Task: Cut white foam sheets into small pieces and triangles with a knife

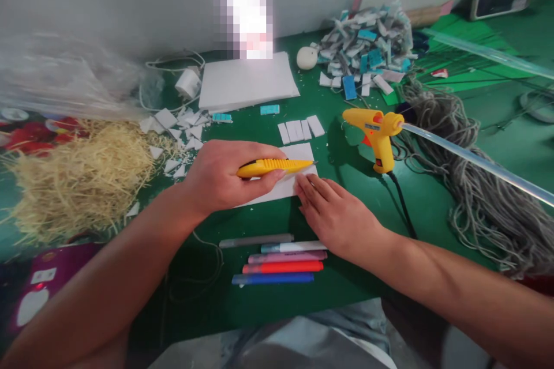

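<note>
My left hand (220, 176) is closed round a yellow utility knife (266, 168), whose tip points to the right. Under the knife lies a small white board (299, 151), partly hidden by both hands. The fingers of my right hand (340, 213) lie stretched out on the right edge of this board, close to the knife tip; its thumb is mostly hidden. Just beyond the board, several white strips (300, 130) sit in a row. Two blue-marked pieces (270, 109) lie farther back.
A yellow glue gun (374, 132) stands to the right, beside grey yarn (459, 167). Several markers (281, 267) lie near the front edge. Straw (82, 179) and white scraps (186, 127) spread at left. A larger white board (249, 83) and a pile of pieces (372, 43) are behind.
</note>
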Demonstrator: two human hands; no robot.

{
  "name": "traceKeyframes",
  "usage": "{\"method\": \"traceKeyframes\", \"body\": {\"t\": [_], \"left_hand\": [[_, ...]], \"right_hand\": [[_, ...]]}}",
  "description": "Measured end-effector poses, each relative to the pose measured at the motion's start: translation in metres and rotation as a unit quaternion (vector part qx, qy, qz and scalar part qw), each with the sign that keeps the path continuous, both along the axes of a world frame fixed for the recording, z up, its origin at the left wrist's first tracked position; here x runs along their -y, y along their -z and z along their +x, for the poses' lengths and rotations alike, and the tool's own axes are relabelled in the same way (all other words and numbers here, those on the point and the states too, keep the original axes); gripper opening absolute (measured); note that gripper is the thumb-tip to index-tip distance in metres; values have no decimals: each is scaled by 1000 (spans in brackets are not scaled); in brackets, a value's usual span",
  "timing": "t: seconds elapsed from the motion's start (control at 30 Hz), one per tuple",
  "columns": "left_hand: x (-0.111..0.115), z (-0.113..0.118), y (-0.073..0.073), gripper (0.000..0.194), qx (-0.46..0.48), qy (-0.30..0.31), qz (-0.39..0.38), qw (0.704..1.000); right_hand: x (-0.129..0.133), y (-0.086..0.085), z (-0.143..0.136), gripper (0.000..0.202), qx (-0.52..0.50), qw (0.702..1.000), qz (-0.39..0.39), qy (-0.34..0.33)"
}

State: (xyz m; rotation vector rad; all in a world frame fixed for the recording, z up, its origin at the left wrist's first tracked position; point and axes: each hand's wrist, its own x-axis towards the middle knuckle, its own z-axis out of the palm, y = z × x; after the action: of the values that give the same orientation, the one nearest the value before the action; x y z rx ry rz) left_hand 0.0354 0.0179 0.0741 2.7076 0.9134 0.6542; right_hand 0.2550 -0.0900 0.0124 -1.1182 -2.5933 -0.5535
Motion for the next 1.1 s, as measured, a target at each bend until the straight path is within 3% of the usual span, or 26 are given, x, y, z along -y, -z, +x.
{"method": "traceKeyframes", "body": {"t": [0.2,0.5,0.8,1.1], "left_hand": [[-4,0,-2,29,-4,-9,-26,1000],[-11,1,-4,28,9,46,-32,998],[-18,-6,-3,30,-17,39,-66,997],[-14,-10,-3,33,-40,27,-52,997]], "right_hand": [[1,2,-2,37,-5,1000,-8,10],[1,1,-2,35,-31,999,-21,24],[2,1,-2,36,-40,997,-46,35],[0,0,-3,36,-55,997,-41,38]]}}
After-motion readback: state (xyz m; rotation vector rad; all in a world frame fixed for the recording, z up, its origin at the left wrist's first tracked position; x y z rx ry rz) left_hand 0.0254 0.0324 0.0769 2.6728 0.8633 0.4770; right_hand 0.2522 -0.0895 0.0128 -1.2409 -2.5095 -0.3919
